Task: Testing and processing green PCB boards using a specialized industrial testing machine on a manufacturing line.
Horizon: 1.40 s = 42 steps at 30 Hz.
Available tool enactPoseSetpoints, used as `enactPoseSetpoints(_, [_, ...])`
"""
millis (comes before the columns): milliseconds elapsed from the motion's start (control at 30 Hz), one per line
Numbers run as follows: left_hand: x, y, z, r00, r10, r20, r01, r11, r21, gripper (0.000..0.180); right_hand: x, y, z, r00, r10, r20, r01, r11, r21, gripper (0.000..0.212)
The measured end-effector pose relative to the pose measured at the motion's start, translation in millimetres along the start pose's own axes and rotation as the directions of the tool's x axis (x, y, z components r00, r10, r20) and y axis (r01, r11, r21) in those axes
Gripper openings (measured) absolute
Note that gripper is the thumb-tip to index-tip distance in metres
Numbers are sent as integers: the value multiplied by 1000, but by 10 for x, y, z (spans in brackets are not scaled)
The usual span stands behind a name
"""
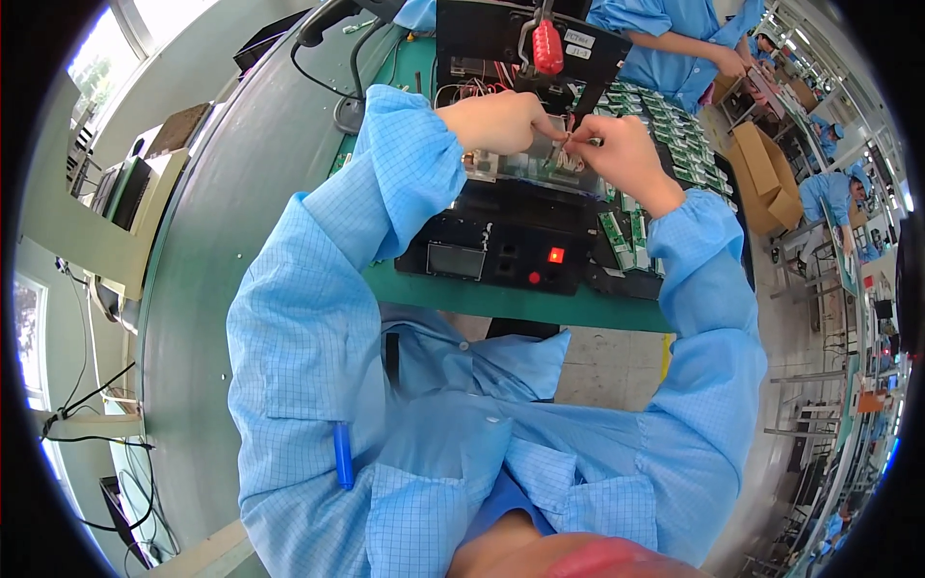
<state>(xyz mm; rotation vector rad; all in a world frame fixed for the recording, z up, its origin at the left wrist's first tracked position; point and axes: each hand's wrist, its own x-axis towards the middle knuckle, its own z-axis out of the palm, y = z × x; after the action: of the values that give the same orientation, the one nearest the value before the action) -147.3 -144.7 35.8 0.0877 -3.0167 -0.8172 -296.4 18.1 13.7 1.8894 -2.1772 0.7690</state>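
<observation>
Both my hands meet over a black test fixture [506, 217] with a clear plate [544, 169] on top. My left hand [503, 122] comes in from the left, index finger stretched toward the right fingertips and the other fingers curled; its thumb is hidden. My right hand [624, 154] pinches at the same spot with thumb and index finger. What sits between the fingertips is too small to make out; thin wires show close by. A toggle clamp with a red handle [547, 48] hangs just above the hands. A red square switch [556, 255] glows on the fixture's front.
Many green circuit boards [674, 135] lie in rows right of the fixture, with a few [617, 241] nearer me. Red and white wires fill the fixture's back. A black cable [323, 82] loops at the left. Beyond stands a co-worker in blue [674, 48]; a cardboard box [761, 178] is at the right.
</observation>
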Motion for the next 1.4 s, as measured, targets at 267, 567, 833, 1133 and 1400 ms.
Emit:
enactPoseSetpoints(267, [15, 23, -9, 1000, -19, 1, 19, 999, 27, 60, -2, 15, 15, 999, -26, -20, 26, 999, 36, 12])
enactPoseSetpoints(567, [40, -7, -9, 1000, -5, 8, 5, 999, 39, 60, -35, 7, 46, 1000, 3, -29, 0, 994, 109, 11])
enactPoseSetpoints(833, [47, -35, -1, 1000, 1, -11, -1, 999, 45, 58, -38, 2, 64, 999, 25, -21, -23, 995, 97, 11])
enactPoseSetpoints(1133, [41, -1, -21, 1000, 15, -5, -14, 999, 42, 58, -18, -26, 8, 999, -30, -13, 30, 999, 12, 12])
enactPoseSetpoints(1400, [30, 31, -24, 1000, -16, 7, 16, 999, 39, 49, -23, -16, -9, 999, -35, -18, 36, 998, 47, 14])
